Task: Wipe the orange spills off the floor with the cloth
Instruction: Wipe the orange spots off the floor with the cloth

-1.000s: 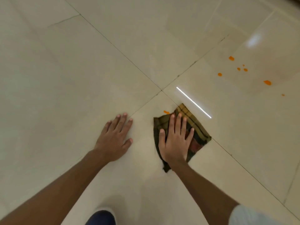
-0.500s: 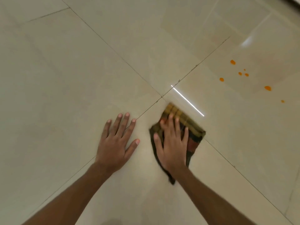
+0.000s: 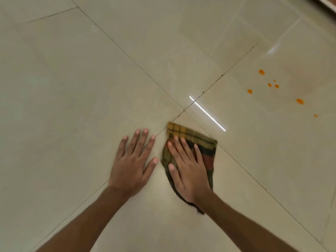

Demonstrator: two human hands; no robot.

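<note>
A folded checked cloth (image 3: 205,144) in yellow, green and red lies on the cream floor tiles near where four tiles meet. My right hand (image 3: 187,168) presses flat on top of it, fingers spread. My left hand (image 3: 133,160) rests flat on the bare tile just left of the cloth, holding nothing. Several orange spills (image 3: 269,85) dot the tile at the far right, well beyond the cloth; the largest drop (image 3: 299,101) is the farthest right. No orange spot shows beside the cloth.
Dark grout lines (image 3: 127,55) cross the glossy floor diagonally. A bright strip of reflected light (image 3: 207,113) lies just beyond the cloth. A pale edge (image 3: 327,1) shows at the top right corner.
My right hand has slid the cloth to the left over the small orange spot near the tile joint, which no longer shows. My left hand stayed planted on the floor.
</note>
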